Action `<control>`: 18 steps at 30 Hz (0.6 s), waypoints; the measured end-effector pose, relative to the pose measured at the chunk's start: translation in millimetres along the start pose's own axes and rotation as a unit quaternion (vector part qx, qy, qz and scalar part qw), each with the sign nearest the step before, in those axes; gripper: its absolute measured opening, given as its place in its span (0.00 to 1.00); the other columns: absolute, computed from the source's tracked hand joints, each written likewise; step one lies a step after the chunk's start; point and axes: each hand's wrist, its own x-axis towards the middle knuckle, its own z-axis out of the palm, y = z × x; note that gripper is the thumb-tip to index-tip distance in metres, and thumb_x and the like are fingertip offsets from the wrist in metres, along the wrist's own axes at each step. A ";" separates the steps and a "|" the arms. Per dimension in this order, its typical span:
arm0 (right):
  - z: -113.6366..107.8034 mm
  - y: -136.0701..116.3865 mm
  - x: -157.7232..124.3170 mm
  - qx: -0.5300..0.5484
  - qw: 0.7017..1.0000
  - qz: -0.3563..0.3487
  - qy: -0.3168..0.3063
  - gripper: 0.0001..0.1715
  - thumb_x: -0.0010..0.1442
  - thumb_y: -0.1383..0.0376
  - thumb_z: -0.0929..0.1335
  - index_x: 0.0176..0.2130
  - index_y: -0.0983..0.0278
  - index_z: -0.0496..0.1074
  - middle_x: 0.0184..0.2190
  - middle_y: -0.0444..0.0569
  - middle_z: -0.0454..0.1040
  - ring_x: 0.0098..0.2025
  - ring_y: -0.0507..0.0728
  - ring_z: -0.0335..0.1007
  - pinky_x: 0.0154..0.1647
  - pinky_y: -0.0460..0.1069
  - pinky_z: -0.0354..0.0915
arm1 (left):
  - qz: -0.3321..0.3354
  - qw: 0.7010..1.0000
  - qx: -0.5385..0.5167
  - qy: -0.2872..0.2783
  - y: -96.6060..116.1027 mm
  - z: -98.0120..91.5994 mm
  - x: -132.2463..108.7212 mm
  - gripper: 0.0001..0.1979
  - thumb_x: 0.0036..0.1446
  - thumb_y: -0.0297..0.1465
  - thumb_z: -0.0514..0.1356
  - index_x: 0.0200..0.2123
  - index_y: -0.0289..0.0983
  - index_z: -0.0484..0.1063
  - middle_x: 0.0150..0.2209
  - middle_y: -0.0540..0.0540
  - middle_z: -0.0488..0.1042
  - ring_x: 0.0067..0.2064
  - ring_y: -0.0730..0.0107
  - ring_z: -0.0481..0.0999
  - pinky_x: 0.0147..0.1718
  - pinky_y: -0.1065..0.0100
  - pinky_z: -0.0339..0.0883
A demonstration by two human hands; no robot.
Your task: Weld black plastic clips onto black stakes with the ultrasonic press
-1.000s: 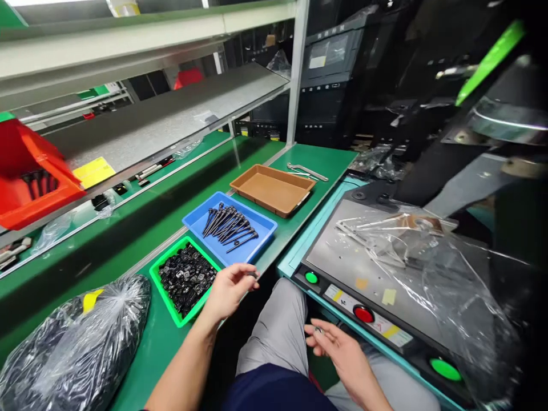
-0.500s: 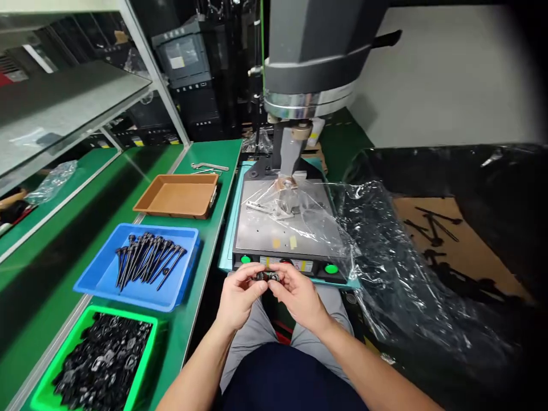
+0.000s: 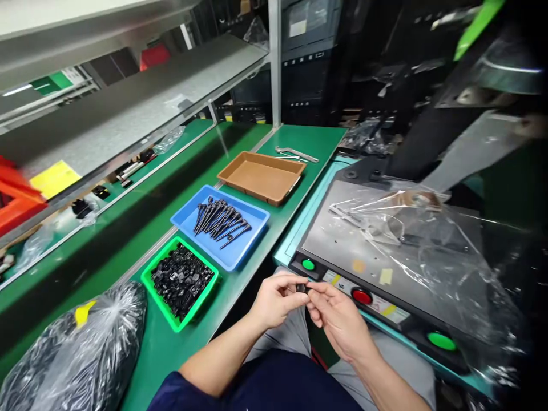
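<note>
A small black plastic part (image 3: 302,287) is pinched between both hands above my lap. My left hand (image 3: 276,299) grips it with thumb and index finger. From the other side the fingertips of my right hand (image 3: 342,319) close on the part, the remaining fingers curled below. Its detail is too small to make out, and fingers hide some of it. To the left, a green bin (image 3: 148,279) is heaped with small black parts (image 3: 182,279). Beyond it, several long black stems with wider heads (image 3: 220,217) lie in a blue tray (image 3: 248,251).
A brown tray (image 3: 261,174) and a metal wrench (image 3: 299,153) lie farther back on the green bench (image 3: 231,291). On the right stands a press machine with a metal bed (image 3: 325,222), a red button (image 3: 362,295), green buttons (image 3: 442,341) and draped clear plastic (image 3: 454,268). A filled bag (image 3: 81,354) sits front left.
The head view has swung left, so the trays and machine sit farther right and the bag shows. My hands stay together at the small part, the right one now more turned and curled.
</note>
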 end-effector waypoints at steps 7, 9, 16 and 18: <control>67.9 14.6 17.6 -0.002 0.991 0.021 -0.135 0.23 0.50 0.53 0.75 0.39 0.66 0.73 0.19 0.40 0.63 0.20 0.47 0.56 0.19 0.43 0.53 | 0.014 0.992 0.025 0.119 26.0 -57.4 -30.3 0.15 0.46 0.35 0.69 0.39 0.35 0.78 0.37 0.43 0.74 0.32 0.72 0.71 0.32 0.68 0.66; 87.0 17.2 26.1 -0.047 0.974 0.019 -0.219 0.26 0.55 0.52 0.72 0.47 0.66 0.71 0.22 0.43 0.67 0.21 0.49 0.61 0.21 0.45 0.58 | 0.014 0.986 0.034 0.160 36.6 -79.6 -40.0 0.15 0.45 0.35 0.69 0.38 0.35 0.78 0.36 0.44 0.75 0.34 0.69 0.73 0.35 0.67 0.68; 146.5 8.8 124.0 -0.572 0.758 -0.247 -0.194 0.17 0.67 0.63 0.59 0.48 0.65 0.72 0.41 0.53 0.75 0.44 0.56 0.70 0.48 0.50 0.64 | -0.029 0.884 0.341 0.318 52.2 -175.1 -83.2 0.15 0.53 0.36 0.62 0.43 0.38 0.76 0.40 0.45 0.75 0.34 0.67 0.73 0.35 0.64 0.69; 163.8 9.6 154.4 -0.694 0.650 -0.254 -0.176 0.17 0.67 0.66 0.58 0.43 0.65 0.75 0.42 0.55 0.75 0.48 0.58 0.69 0.50 0.51 0.62 | -0.048 0.835 0.448 0.315 46.2 -192.1 -94.0 0.18 0.53 0.34 0.61 0.48 0.40 0.75 0.46 0.44 0.74 0.41 0.61 0.74 0.43 0.58 0.69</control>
